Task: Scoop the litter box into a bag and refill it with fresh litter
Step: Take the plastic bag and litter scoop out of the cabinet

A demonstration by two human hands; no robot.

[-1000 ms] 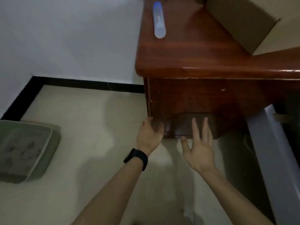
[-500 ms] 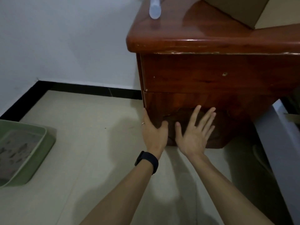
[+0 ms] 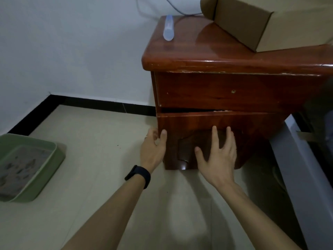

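Glossy wooden nightstand [image 3: 225, 98], matt cardboard box [image 3: 261, 20]

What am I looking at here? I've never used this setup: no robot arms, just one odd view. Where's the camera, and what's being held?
There is no machine. A person works with bare hands, and the single picture comes from a wide-angle camera on their head, looking forward and down. The left hand, with a black wristband, grips the left edge of the lower drawer of a wooden nightstand. The right hand presses flat on the drawer front and holds nothing. A dark gap shows above that drawer. On the nightstand's top lie a translucent tube and a cardboard box. The green litter box, with grey litter inside, sits untouched on the floor at the left.
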